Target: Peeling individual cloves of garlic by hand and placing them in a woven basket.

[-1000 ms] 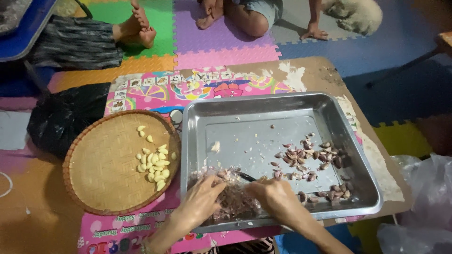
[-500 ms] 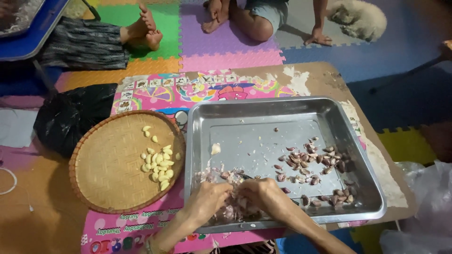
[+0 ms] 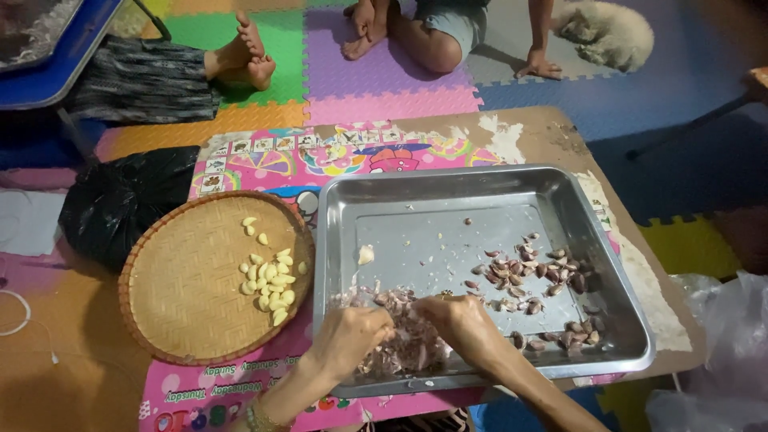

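- Down at six o'clock, both hands met over a heap of garlic skins (image 3: 400,352) at the near edge of a steel tray (image 3: 448,200).
- The left hand (image 3: 352,340) was curled with fingers bent inward among the skins; whether it pinched a clove could not be told.
- The right hand (image 3: 462,324) was likewise curled, fingertips touching the left hand's; what it gripped was hidden.
- Unpeeled cloves (image 3: 532,272) lay scattered at three o'clock in the tray, with a smaller cluster (image 3: 572,334) toward four o'clock.
- One pale peeled clove (image 3: 366,254) sat alone near the tray's left wall.
- At nine o'clock, just beside the tray, a round woven basket (image 3: 184,296) held a small group of peeled cloves (image 3: 270,280) near its right rim.
- Under both lay a pink mat (image 3: 336,156) with a row of small square picture labels along its far edge and printed words along its near edge.
- A black bag (image 3: 120,200) sat at ten o'clock, touching the basket's far rim.
- A clear plastic bag (image 3: 720,352) lay at four o'clock, beyond the table corner.
- Other people's bare feet (image 3: 248,56) rested on coloured foam tiles (image 3: 384,100) at twelve o'clock.
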